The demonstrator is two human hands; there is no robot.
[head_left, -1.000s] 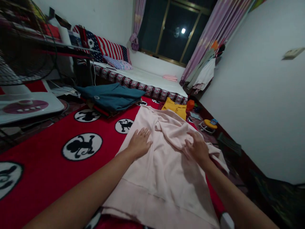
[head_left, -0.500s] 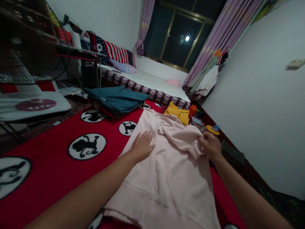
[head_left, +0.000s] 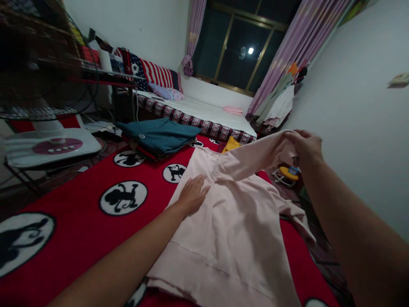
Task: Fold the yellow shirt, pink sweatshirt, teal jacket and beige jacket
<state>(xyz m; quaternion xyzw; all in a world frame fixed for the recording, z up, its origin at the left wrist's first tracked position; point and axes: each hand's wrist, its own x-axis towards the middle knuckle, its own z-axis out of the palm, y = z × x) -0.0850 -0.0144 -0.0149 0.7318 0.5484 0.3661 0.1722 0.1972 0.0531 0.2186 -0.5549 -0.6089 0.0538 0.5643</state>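
A pale pink sweatshirt [head_left: 243, 238] lies spread on a red blanket [head_left: 83, 238] with black-and-white monkey circles. My left hand [head_left: 192, 195] rests flat on its upper left part, fingers stretched out. Raised above the cloth at the right, my right hand [head_left: 305, 147] is closed on the cuff end of one sleeve [head_left: 255, 153], which stretches up from the garment. The other sleeve [head_left: 298, 217] hangs out to the right over the blanket's edge.
A folded teal garment [head_left: 162, 134] tops a clothes pile at the far left. Behind the raised sleeve is a yellow garment [head_left: 231, 144]. A fan [head_left: 54, 145] stands left, a yellow stool [head_left: 289, 172] right, and a bed [head_left: 204, 110] below the window.
My right hand has lifted the sleeve up and to the right, pulling it straighter. The other sleeve now shows at the right. My left hand stays flat on the sweatshirt.
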